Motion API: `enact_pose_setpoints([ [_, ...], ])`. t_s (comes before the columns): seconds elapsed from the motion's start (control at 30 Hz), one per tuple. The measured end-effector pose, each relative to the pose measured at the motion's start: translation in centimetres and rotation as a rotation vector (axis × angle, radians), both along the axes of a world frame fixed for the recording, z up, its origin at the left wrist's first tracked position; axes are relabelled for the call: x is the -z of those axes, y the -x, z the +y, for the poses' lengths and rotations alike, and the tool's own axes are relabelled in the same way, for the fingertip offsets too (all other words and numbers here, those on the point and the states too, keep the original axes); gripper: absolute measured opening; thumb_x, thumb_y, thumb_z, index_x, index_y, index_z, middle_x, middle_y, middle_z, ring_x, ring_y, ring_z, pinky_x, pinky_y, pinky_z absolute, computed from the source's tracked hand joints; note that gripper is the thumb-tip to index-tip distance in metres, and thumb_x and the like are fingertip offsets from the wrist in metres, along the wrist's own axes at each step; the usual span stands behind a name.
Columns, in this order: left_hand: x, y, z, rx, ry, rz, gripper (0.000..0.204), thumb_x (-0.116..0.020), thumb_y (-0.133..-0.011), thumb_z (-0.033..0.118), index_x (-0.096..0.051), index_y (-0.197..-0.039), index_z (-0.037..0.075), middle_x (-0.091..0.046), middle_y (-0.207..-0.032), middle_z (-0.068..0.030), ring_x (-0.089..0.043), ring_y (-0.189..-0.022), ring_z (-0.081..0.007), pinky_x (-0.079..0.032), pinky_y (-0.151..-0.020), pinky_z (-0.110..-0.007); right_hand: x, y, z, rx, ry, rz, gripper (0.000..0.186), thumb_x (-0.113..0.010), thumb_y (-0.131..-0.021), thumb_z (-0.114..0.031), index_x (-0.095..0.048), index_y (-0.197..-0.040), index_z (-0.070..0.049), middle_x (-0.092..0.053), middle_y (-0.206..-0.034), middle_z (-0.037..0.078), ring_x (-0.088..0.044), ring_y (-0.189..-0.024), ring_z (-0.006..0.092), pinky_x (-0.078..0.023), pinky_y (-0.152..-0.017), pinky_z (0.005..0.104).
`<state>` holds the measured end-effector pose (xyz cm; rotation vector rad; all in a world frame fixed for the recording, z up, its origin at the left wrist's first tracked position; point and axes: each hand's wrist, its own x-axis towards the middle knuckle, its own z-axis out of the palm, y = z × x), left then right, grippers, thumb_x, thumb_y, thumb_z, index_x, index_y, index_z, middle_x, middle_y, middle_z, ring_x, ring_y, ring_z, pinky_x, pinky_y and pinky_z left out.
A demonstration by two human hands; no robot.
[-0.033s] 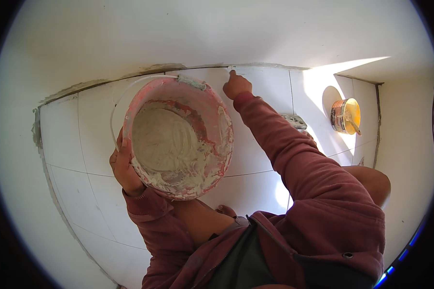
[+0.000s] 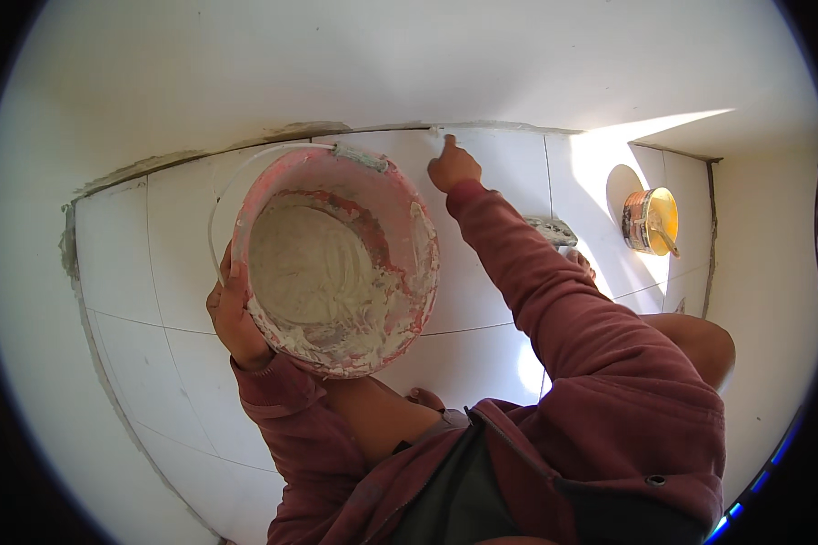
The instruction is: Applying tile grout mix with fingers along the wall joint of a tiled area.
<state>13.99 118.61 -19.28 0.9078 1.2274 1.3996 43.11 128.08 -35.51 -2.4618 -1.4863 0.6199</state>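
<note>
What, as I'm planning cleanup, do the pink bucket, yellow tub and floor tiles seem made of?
Pink bucket: probably plastic, dull and smeared, going by its faded, moulded-looking wall.
Yellow tub: plastic or coated metal, unclear which; its sunlit inner wall looks smooth.
Floor tiles: likely ceramic; white, smooth, straight-edged and glossy-looking where light glares.

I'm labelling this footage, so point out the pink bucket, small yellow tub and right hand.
Pink bucket (image 2: pixel 382 200): head view, inner wall.
Small yellow tub (image 2: pixel 638 222): head view, outer side.
Right hand (image 2: pixel 455 168): head view, back of the hand.

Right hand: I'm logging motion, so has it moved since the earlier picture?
Yes. The right hand has shifted slightly rightward, closer to the tile seam on its right.
</note>
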Motion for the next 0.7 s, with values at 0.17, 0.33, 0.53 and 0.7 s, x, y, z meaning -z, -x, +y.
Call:
enact_pose_setpoints([
  [0.17, 0.4, 0.5, 0.1, -0.02, 0.026, -0.019, 0.028, -0.039, -0.085, 0.017, -0.052, -0.095, -0.006, -0.05, -0.077, 0.0005, -0.045, -0.071, -0.0084, -0.036, -0.069, -0.02, 3.4, -1.5, -1.4, 0.295, -0.002, 0.449, 0.074, -0.042, -0.07, -0.02, -0.004, -0.131, -0.003, -0.056, -0.092, 0.025, -0.054, -0.085, 0.0375, -0.041, -0.078, 0.0424],
  [0.33, 0.4, 0.2, 0.4, 0.04, -0.001, -0.096, 0.029, -0.038, -0.085, 0.017, -0.051, -0.097, -0.006, -0.052, -0.084, -0.0029, -0.048, -0.078, -0.0113, -0.037, -0.074, -0.023, 5.5, 1.6, 2.3, 0.038, -0.118, 0.364, 0.074, -0.043, -0.07, -0.02, -0.005, -0.132, -0.011, -0.055, -0.093, 0.026, -0.053, -0.087, 0.0386, -0.04, -0.08, 0.0419],
  [0.53, 1.2, 0.1, -0.4, 0.05, -0.008, -0.051, 0.034, -0.036, -0.086, 0.019, -0.047, -0.105, -0.007, -0.053, -0.1, -0.0084, -0.049, -0.089, -0.0152, -0.037, -0.081, -0.028, 5.8, -4.3, -0.4, 0.814, -0.415, 0.916, 0.067, -0.042, -0.075, -0.018, -0.009, -0.132, -0.008, -0.057, -0.073, 0.022, -0.054, -0.059, 0.0327, -0.045, -0.061, 0.0383],
  [0.7, 1.9, 0.3, 0.6, 0.149, 0.017, 0.032, 0.04, -0.036, -0.085, 0.019, -0.041, -0.115, -0.008, -0.05, -0.109, -0.0124, -0.048, -0.099, -0.0201, -0.035, -0.087, -0.029, 11.5, -4.8, 5.1, 0.628, -0.342, 0.834, 0.065, -0.04, -0.075, -0.016, -0.008, -0.131, -0.01, -0.05, -0.058, 0.013, -0.045, -0.041, 0.0216, -0.039, -0.039, 0.0328],
])
